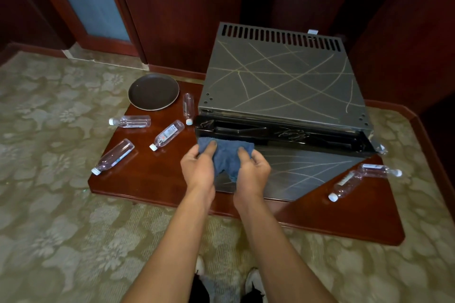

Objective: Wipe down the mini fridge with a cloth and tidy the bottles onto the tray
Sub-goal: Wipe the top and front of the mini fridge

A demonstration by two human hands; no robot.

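Observation:
The grey mini fridge (278, 76) stands on a low red-brown wooden board (157, 179), its top and front scrawled with yellow lines. A blue cloth (225, 155) is bunched against the fridge's front, just under the black door rim. My left hand (198, 167) and my right hand (252, 170) both grip the cloth. A round dark tray (154, 91) lies empty at the board's far left. Several clear plastic bottles lie on their sides: one (188, 107) beside the fridge, others (130, 121) (167, 134) (113, 156) to the left, two (344, 183) (380, 170) at the right.
Patterned green-beige carpet (49, 204) surrounds the board. Dark wood panelling (177, 7) and a glazed door (88, 0) rise behind. My shoes (254, 283) show at the bottom edge.

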